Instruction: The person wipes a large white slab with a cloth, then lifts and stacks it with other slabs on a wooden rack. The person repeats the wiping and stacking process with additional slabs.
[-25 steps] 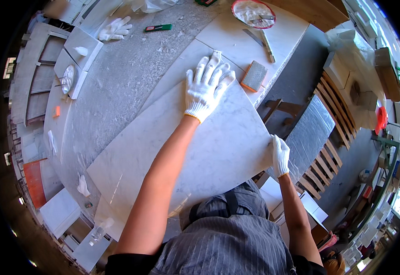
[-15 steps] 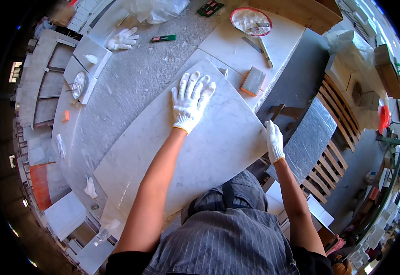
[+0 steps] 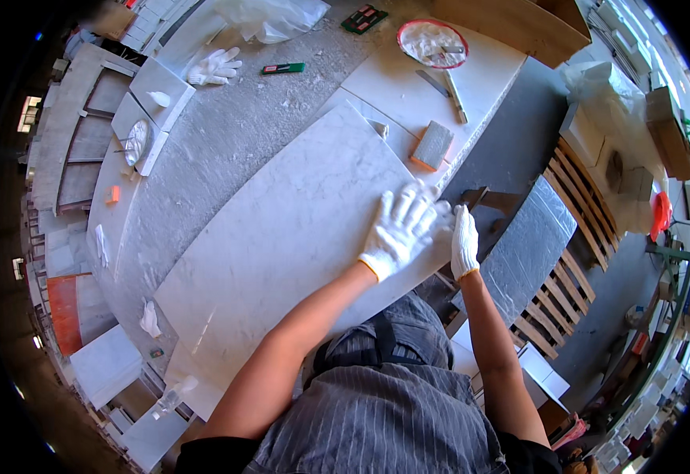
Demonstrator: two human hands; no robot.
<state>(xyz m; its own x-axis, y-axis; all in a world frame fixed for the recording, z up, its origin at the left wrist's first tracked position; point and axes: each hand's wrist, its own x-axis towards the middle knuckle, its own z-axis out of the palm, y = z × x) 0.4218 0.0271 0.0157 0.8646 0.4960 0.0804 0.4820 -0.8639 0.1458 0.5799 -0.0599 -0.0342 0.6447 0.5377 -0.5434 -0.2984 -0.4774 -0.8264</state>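
Our knitted gloves are white with yellow cuff edges, our apron dark grey with pale pinstripes, our sleeves black. The marble slab is white, veined in soft grey; the abrasive block is grey over orange. We see a red-rimmed bowl and a bluish-grey panel streaked with pale lines.

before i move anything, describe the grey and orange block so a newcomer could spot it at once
Find the big pale veined slab in front of the person. Just past its upper right edge, on a white surface, lies a small block. Its grey face and orange side set it apart from the slim tool and the red-rimmed bowl farther up.
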